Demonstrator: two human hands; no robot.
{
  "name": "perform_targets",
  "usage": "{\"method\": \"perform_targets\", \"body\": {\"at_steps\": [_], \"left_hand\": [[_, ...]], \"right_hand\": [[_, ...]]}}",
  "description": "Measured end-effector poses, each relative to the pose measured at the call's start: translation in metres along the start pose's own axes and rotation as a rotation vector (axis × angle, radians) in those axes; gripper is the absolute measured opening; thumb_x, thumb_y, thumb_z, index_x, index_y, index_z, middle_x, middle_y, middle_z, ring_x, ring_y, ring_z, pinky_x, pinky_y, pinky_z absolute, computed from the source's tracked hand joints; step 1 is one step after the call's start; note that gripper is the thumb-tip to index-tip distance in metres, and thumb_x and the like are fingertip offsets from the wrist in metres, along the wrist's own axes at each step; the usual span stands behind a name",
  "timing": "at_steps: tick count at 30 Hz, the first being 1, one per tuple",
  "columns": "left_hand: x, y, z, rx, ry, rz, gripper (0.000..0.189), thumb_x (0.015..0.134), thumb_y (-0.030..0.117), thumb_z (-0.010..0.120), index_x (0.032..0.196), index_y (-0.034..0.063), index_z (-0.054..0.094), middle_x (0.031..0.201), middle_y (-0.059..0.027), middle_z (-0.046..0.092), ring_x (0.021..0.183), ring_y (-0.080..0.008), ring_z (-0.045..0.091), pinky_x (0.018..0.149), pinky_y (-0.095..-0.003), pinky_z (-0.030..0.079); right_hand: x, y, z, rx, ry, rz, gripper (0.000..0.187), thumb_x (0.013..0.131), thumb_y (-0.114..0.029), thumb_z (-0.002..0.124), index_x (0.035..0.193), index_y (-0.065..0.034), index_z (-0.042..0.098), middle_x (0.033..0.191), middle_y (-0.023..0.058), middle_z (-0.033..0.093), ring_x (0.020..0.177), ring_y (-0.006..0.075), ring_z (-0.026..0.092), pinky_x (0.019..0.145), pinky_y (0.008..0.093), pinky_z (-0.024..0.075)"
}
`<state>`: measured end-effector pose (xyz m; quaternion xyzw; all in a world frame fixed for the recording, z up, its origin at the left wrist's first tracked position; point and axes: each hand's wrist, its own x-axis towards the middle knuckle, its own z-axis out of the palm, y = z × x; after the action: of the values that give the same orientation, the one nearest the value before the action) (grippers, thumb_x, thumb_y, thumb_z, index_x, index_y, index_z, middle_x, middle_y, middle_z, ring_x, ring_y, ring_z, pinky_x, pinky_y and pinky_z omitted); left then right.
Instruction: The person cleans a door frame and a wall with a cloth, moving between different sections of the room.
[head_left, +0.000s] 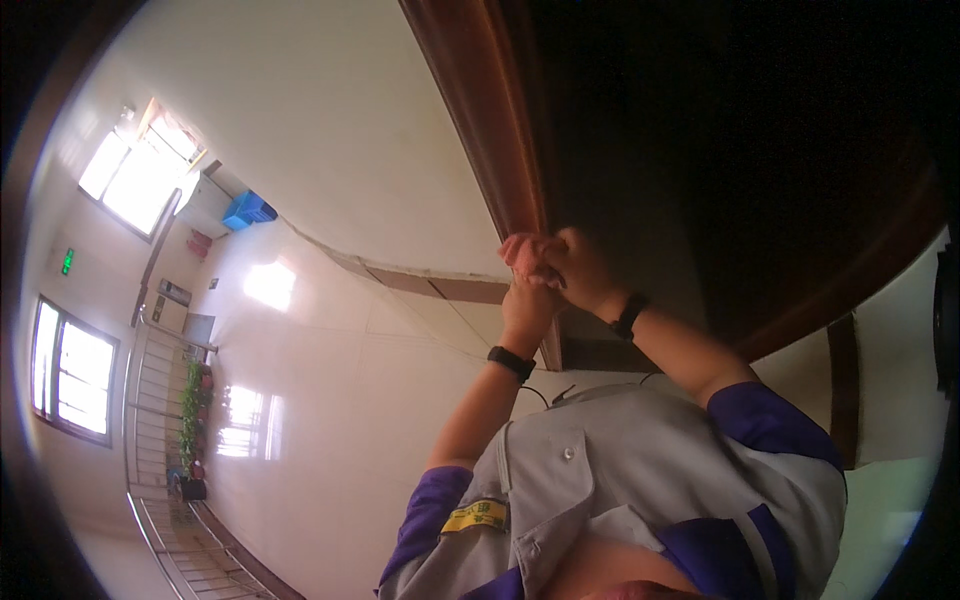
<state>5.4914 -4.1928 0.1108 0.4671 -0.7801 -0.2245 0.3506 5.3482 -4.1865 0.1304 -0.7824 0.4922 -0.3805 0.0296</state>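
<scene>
A pink cloth (529, 255) is bunched up between my two hands, against the lower part of a reddish-brown wooden door frame (491, 112). My right hand (586, 268) grips it from the right, with the fingers curled into the folds. From below, my left hand (529, 306) closes on the same cloth, and its fingertips are mostly hidden. Each wrist wears a black band: one on the left wrist (511, 364), another on the right wrist (628, 316).
Right of the frame lies a dark doorway (637, 150). A pale wall (330, 112) with a brown baseboard (405, 281) runs left. Along the corridor's far side stand a metal railing (135, 405), potted plants (192, 420) and a blue bin (244, 210).
</scene>
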Motion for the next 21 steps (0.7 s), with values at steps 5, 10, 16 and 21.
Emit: {"method": "perform_targets", "body": {"at_steps": [5, 10, 16, 21], "left_hand": [[-0.018, -0.035, 0.014, 0.11, -0.081, 0.046, 0.044, 0.085, 0.012, 0.061, 0.129, 0.0111, 0.053, 0.118, -0.0171, 0.059, 0.108, -0.036, 0.06, 0.082, -0.0444, 0.053], [0.051, 0.041, -0.067, 0.408, 0.402, 0.457, 0.04, 0.086, 0.008, 0.058, 0.125, 0.0044, 0.054, 0.13, -0.0195, 0.052, 0.118, -0.0402, 0.049, 0.103, -0.0548, 0.037], [0.094, 0.123, -0.102, 0.026, 0.546, 0.308, 0.05, 0.082, 0.007, 0.063, 0.131, 0.0066, 0.052, 0.131, -0.0221, 0.047, 0.116, -0.0447, 0.048, 0.093, -0.0464, 0.047], [0.081, 0.09, -0.076, 0.0, 0.496, 0.508, 0.048, 0.08, 0.001, 0.061, 0.126, 0.0105, 0.057, 0.125, -0.0189, 0.055, 0.114, -0.0408, 0.053, 0.093, -0.0452, 0.047]], "right_hand": [[-0.02, -0.006, 0.007, 0.095, -0.03, 0.038, 0.039, 0.077, -0.003, 0.069, 0.114, -0.0082, 0.057, 0.111, 0.0176, 0.052, 0.097, 0.0355, 0.057, 0.079, 0.0412, 0.0512], [0.055, -0.053, -0.068, 0.065, 0.312, -0.113, 0.042, 0.079, -0.009, 0.069, 0.119, -0.0086, 0.056, 0.119, 0.0174, 0.051, 0.107, 0.0358, 0.054, 0.087, 0.0436, 0.051], [0.132, -0.054, -0.11, -0.219, 0.682, -0.367, 0.02, 0.078, -0.01, 0.069, 0.097, -0.0098, 0.067, 0.112, 0.0135, 0.056, 0.098, 0.0336, 0.052, 0.087, 0.0438, 0.0446], [0.088, -0.027, -0.069, -0.154, 0.401, -0.137, 0.03, 0.074, -0.01, 0.071, 0.104, -0.0082, 0.066, 0.113, 0.0173, 0.054, 0.104, 0.0368, 0.052, 0.086, 0.043, 0.0477]]}}
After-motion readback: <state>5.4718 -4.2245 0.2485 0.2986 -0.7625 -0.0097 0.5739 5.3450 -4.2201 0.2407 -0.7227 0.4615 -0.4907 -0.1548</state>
